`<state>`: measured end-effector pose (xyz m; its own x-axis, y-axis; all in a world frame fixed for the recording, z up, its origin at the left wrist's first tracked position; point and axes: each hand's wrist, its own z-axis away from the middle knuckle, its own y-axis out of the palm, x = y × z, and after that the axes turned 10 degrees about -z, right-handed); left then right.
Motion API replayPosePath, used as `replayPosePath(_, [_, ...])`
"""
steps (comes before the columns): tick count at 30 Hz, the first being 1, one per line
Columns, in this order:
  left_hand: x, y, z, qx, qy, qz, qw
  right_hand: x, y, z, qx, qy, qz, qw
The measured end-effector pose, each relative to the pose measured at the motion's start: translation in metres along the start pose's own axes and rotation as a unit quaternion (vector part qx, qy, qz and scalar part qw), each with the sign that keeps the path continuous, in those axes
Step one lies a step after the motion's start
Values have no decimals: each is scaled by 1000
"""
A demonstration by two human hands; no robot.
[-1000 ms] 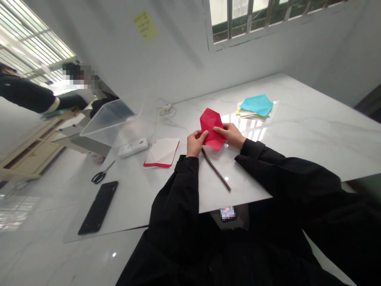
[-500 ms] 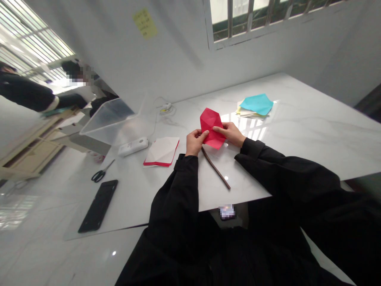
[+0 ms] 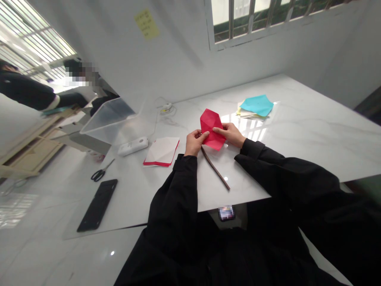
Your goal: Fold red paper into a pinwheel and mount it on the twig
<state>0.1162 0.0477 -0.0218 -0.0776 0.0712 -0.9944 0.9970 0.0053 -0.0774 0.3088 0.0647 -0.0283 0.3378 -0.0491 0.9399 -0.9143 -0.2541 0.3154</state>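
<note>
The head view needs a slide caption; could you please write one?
Two hands hold creased red paper above a marbled white table.

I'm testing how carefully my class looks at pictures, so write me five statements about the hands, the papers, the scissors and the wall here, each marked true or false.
1. The left hand and the right hand both hold the red paper. True.
2. The scissors are in the left hand. False: they lie on the table, well to the left of that hand.
3. A yellow note is on the wall. True.
4. The paper pile on the right has a red sheet on top. False: its top sheet is blue.
5. The paper pile on the left has a white sheet on top. True.
</note>
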Motion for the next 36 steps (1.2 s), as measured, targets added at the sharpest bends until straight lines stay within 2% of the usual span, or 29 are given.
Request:
replayPosePath(13, [-6,1,2,-15,-34,44,998,1,1,1,10,5,-3,1000])
replayPosePath(19, [-4,-2,2,-2,-36,35,999,4,3,3,17,-1,-9,1000])
replayPosePath(28, [-7,-3,5,-14,-35,20,999,-1,0,0,30,-2,7,1000])
replayPosePath(36, [-8,-5,6,-14,-32,11,999,3,4,4,28,19,0,999])
